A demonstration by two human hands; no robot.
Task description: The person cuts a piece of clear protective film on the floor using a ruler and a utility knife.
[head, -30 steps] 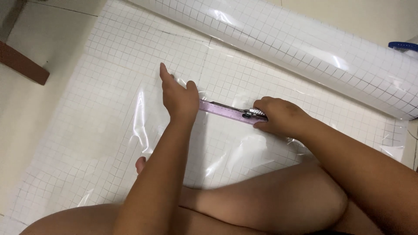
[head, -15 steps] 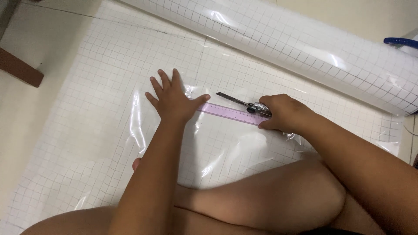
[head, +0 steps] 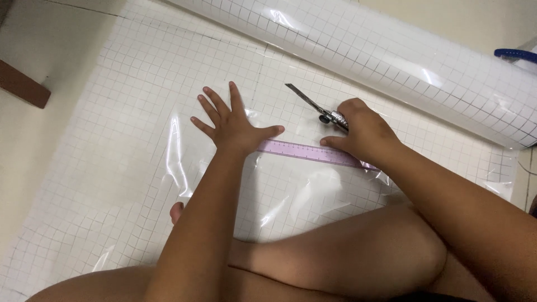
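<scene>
Left hand (head: pixel 235 126) is spread flat, fingers open, pressing down the left end of a purple ruler (head: pixel 313 152) on the grid-lined clear film sheet (head: pixel 112 156). Right hand (head: pixel 363 131) is closed around a utility knife (head: pixel 316 106), blade pointing far-left just beyond the ruler. The film roll (head: pixel 403 56) lies along the far side.

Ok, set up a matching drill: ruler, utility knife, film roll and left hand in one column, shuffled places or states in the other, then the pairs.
Things:
1. purple ruler
2. utility knife
3. gridded film roll
4. left hand

Places or states:
A. rolled up along the far edge of the sheet
B. held in the right hand, blade extended
C. spread flat, fingers splayed, on the ruler's left end
D. lying flat on the gridded sheet between both hands

Pairs: 1-D, 2-B, 3-A, 4-C
</scene>
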